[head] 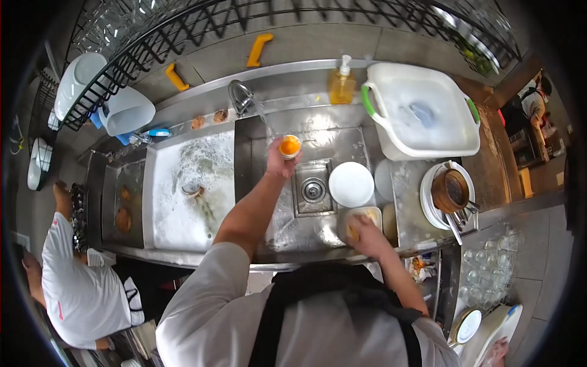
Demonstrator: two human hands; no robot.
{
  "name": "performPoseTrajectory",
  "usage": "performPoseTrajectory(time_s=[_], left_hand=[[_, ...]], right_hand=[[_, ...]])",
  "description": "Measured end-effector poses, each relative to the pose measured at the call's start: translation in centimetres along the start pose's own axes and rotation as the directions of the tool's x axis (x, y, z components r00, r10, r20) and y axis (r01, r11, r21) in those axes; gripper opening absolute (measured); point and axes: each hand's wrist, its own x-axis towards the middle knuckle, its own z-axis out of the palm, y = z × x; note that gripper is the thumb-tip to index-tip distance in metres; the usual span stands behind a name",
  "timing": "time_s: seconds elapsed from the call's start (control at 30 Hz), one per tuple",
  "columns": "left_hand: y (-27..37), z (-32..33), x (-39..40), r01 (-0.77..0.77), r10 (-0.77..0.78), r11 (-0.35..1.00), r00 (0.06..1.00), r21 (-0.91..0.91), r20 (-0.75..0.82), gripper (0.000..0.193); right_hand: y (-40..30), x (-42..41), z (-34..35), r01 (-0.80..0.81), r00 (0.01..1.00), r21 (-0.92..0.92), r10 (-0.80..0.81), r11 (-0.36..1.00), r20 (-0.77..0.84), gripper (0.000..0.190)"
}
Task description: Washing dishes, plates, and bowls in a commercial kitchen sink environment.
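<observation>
My left hand (279,160) holds a small white cup (290,147) with orange content or residue inside, just beside the water stream from the metal faucet (240,97). Over the right front of the steel sink basin (279,225), my right hand (364,236) reaches into a pale square container (373,213) with yellowish stuff in it. The fingers are blurred, so whether they grip anything is unclear. A round white plate (351,184) lies in the basin behind that container, to the right of the drain (313,190).
Left is a basin of foamy water (165,202). At the right stand a white tub with green handles (394,133), stacked plates (429,197) under a brown bowl (445,199), and cutlery. A soap dispenser (341,87) stands behind. A co-worker (87,284) is at left.
</observation>
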Motion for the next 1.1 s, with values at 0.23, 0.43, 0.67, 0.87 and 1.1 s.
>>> performPoseTrajectory(time_s=[0.23,0.43,0.67,0.87,1.1], left_hand=[[5.9,-3.1,8.3,0.015,-0.003,0.995,0.993,0.103,-0.119,0.035],[6.9,-3.1,9.4,0.165,-0.132,0.971,0.974,0.176,-0.186,0.044],[6.9,-3.6,9.0,0.327,-0.218,0.887,0.919,0.326,-0.329,0.049],[6.9,-5.0,9.2,0.484,-0.417,0.813,0.872,0.324,-0.256,0.049],[6.1,-4.0,8.8,0.398,-0.347,0.869,0.914,0.295,-0.211,0.055]], right_hand=[[0.8,-3.4,6.7,-0.380,0.919,-0.218,0.341,0.899,-0.197,0.035],[0.9,-3.0,6.4,-0.309,0.934,-0.189,0.260,0.932,-0.244,0.020],[0.5,-2.8,6.5,-0.354,0.918,-0.178,0.304,0.918,-0.255,0.019],[0.5,-2.7,6.6,-0.382,0.911,-0.184,0.335,0.906,-0.241,0.019],[0.3,-2.6,6.4,-0.408,0.905,-0.203,0.366,0.890,-0.215,0.018]])
